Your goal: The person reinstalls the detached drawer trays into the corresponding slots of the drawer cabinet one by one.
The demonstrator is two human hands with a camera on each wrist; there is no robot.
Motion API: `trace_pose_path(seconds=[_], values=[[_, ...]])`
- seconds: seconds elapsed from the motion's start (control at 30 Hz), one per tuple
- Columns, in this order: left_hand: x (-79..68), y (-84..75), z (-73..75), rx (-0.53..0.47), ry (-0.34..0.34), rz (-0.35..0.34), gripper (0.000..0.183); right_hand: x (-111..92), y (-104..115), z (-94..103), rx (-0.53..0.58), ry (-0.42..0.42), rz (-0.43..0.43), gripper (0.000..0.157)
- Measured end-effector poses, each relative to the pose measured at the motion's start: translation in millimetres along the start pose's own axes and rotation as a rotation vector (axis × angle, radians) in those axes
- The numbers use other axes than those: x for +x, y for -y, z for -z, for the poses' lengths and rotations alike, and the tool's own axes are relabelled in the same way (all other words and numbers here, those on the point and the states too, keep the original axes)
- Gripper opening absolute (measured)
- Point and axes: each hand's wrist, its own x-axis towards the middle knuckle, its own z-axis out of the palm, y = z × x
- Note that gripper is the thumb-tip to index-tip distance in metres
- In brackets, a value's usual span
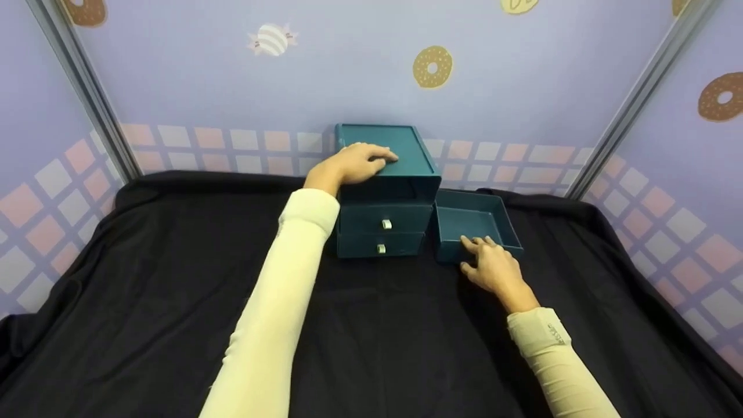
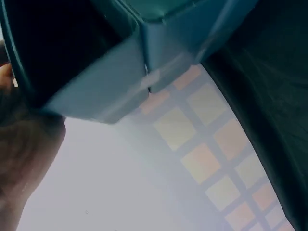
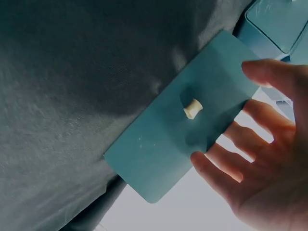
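A dark teal drawer cabinet stands by the back wall, its top compartment without a drawer. Two closed drawers sit below, the upper one bearing a pale knob. My left hand rests on the cabinet's top near its left front corner, fingers loosely bent. To the cabinet's right, a loose teal drawer lies on the black cloth with nothing in it. At its front rim is my right hand, the fairly straight fingertips right at the edge. The right wrist view shows the drawer's front with a cream knob.
Black cloth covers the table and bunches up along the back and sides. Patterned lilac wall panels enclose the back, left and right, joined by grey metal posts at the corners.
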Motion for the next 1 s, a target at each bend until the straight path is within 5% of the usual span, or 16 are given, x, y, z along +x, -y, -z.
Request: trace_pose_path(seconds=[0.13, 0.27, 0.37, 0.47, 0.63, 0.83, 1.0], values=[[-2.6, 11.9, -15.3, 0.002, -0.160, -0.011, 0.036, -1, 0, -4.7, 0.011, -0.022, 0.019, 0.058], [-1.8, 13.3, -22.3, 0.033, -0.267, 0.016, 0.035, -3, -1, -12.4, 0.028, -0.144, 0.020, 0.050], [0.4, 13.0, -20.5, 0.045, -0.228, 0.041, 0.041, -4, -2, -18.9, 0.036, -0.269, 0.010, 0.043], [1.0, 14.9, -15.0, 0.067, -0.100, 0.043, 0.050, -3, -4, -23.8, 0.047, -0.370, 0.002, 0.034], [-2.8, 22.1, -2.3, 0.098, 0.085, -0.001, 0.053, 1, -3, -26.5, 0.052, -0.427, -0.023, 0.023], [0.0, 27.9, 5.2, 0.102, 0.083, -0.050, 0.052, 8, -1, -20.2, 0.009, -0.437, -0.011, 0.016], [-1.1, 33.0, 10.0, 0.064, 0.067, -0.045, 0.052, 4, -4, -10.3, -0.035, -0.460, 0.138, 0.013]])
